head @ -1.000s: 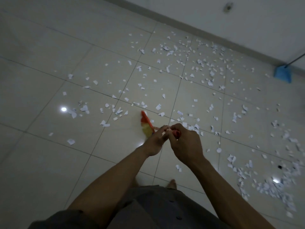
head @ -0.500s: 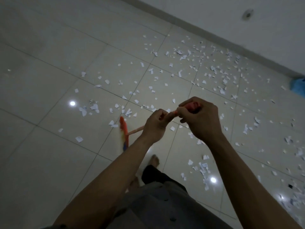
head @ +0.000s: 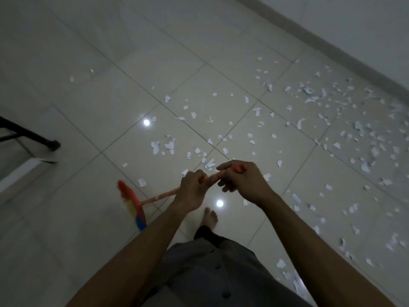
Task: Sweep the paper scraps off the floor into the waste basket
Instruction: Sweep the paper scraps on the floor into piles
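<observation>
I hold a broom by its orange handle (head: 159, 197) with both hands. My left hand (head: 191, 191) grips the handle lower down, and my right hand (head: 241, 182) grips its top end. The broom head (head: 132, 203), with orange, yellow and blue bristles, rests on the tiles to my lower left. White paper scraps (head: 332, 120) lie scattered over the glossy tile floor, thickest to the right, with a small group of scraps (head: 163, 146) just ahead of my hands. No waste basket is in view.
A black metal furniture leg (head: 28, 135) and a pale board edge (head: 20, 172) stand at the left. The wall's skirting (head: 332, 46) runs across the upper right. My bare foot (head: 209, 218) is on the tile below my hands. Ceiling light glints off the floor.
The view has swung left, so the scraps lie further right and a furniture leg has come in at the left. The broom head has moved left and nearer to me.
</observation>
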